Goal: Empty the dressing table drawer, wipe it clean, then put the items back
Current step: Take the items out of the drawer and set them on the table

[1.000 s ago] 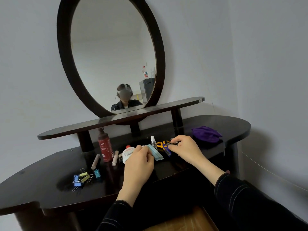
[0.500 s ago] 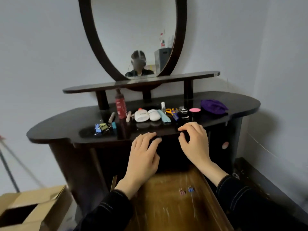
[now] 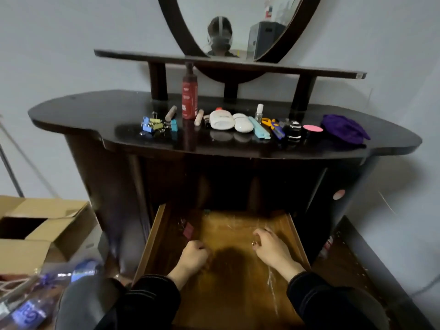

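In the drawer now: left hand, right hand

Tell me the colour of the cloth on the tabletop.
The cloth is purple; head view.

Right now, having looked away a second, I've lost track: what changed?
Both hands left the tabletop and came down into the open drawer: left hand curled beside a pink clip, right hand curled over something small, grip unclear. The red bottle, binder clips and purple cloth up top stayed put.
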Demonstrator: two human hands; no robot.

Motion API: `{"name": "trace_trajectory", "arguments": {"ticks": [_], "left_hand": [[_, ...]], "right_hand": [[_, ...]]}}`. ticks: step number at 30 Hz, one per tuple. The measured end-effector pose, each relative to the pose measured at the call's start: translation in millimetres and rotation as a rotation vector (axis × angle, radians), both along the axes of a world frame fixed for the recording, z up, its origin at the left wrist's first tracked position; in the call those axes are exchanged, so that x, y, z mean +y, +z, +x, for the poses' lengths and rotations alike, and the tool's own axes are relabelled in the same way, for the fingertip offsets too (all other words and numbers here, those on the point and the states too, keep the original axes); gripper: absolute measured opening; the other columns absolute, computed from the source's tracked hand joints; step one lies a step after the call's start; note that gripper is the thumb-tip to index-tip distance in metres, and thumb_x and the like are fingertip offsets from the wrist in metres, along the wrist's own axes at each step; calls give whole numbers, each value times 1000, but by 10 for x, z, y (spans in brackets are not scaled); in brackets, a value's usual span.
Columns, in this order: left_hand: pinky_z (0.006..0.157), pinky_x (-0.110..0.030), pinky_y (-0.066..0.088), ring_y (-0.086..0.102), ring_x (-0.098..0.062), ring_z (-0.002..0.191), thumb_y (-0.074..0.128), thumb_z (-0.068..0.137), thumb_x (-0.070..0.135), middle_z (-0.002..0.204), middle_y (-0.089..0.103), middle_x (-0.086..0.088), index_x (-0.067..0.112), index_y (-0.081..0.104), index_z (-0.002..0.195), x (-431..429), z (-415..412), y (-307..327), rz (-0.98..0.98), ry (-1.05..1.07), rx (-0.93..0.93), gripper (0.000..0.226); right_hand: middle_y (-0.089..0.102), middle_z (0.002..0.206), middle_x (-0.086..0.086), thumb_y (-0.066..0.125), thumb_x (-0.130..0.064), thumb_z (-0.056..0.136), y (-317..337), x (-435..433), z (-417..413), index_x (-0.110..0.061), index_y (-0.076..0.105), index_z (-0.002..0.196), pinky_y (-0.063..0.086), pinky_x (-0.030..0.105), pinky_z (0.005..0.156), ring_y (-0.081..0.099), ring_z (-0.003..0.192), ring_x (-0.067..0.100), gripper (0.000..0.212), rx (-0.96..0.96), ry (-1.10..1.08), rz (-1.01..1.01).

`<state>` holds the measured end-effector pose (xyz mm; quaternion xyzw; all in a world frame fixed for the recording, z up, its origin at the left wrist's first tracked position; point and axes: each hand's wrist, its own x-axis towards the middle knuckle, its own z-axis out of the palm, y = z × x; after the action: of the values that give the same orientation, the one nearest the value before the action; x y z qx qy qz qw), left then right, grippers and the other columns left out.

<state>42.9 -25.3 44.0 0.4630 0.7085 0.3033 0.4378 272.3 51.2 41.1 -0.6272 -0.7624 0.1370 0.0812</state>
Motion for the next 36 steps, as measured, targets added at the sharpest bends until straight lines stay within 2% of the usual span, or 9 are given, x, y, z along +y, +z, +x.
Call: {"name": "trace_trajectory", "arguments": {"ticks": [4, 10, 13, 17, 20, 24, 27, 31, 36], "left_hand": [[48, -28, 50, 60, -23, 50, 50, 97, 6, 71, 66, -13, -1, 64, 91, 132, 25, -119, -151, 164, -347, 17], [55, -32, 54, 65, -26, 59, 55, 93, 10, 75, 67, -14, -1, 66, 99, 136, 57, -230, -255, 160, -462, 16], [60, -34, 55, 67, -29, 65, 56, 93, 12, 79, 68, -17, -2, 65, 100, 111, 100, -206, -295, 170, -537, 18], [70, -39, 58, 70, -37, 89, 45, 103, 28, 106, 68, -23, -3, 60, 114, 87, 107, -116, -364, 222, -754, 37], [83, -46, 57, 66, -43, 105, 35, 105, 43, 123, 61, -29, -3, 53, 123, 80, 93, -69, -432, 211, -925, 52], [88, -51, 55, 67, -45, 94, 32, 106, 46, 122, 58, -34, -4, 41, 132, 66, 77, -59, -476, 204, -1072, 57], [69, -40, 60, 67, -37, 81, 36, 106, 40, 102, 65, -28, -8, 49, 132, 57, 62, -67, -457, 226, -1018, 56], [63, -35, 53, 60, -29, 75, 44, 104, 29, 96, 61, -23, -8, 57, 126, 48, 53, -90, -387, 265, -850, 46], [62, -34, 51, 58, -28, 72, 46, 103, 27, 94, 59, -21, -8, 59, 122, 70, 49, -111, -349, 286, -808, 42]], "right_hand": [[48, 145, -1, 58, -20, 102, -214, 151, 4, -23, 54, 139, 57, 30, 87, 65, 110, 16, 38, -40, 41, -42], [66, 114, -5, 61, -12, 99, -403, 184, 41, -22, 71, 108, 52, 18, 73, 64, 89, 9, 18, -7, 73, -17], [71, 91, -6, 67, -8, 95, -318, 129, -27, -21, 73, 95, 57, 22, 71, 67, 82, 6, 14, 271, 7, -124], [74, 88, 6, 71, -3, 89, -104, -70, -194, -14, 73, 93, 54, 21, 58, 69, 72, 12, 12, 761, -24, -354], [77, 86, 7, 77, -8, 85, 2, -238, -335, -14, 75, 96, 50, 22, 55, 67, 67, 11, 13, 845, 86, -464], [77, 87, 6, 75, -14, 86, 36, -315, -476, -17, 74, 97, 46, 21, 50, 66, 66, 10, 12, 832, 207, -502], [74, 99, 0, 67, -23, 94, -14, -248, -418, -23, 71, 103, 54, 26, 58, 67, 71, 8, 10, 759, 106, -362], [60, 127, -2, 60, -23, 98, -89, -94, -195, -25, 57, 130, 56, 31, 69, 67, 86, 14, 32, 298, -195, -35], [49, 140, 10, 58, -9, 97, -200, 42, -33, -20, 50, 142, 59, 40, 80, 64, 111, 29, 47, 38, -248, -35]]}}
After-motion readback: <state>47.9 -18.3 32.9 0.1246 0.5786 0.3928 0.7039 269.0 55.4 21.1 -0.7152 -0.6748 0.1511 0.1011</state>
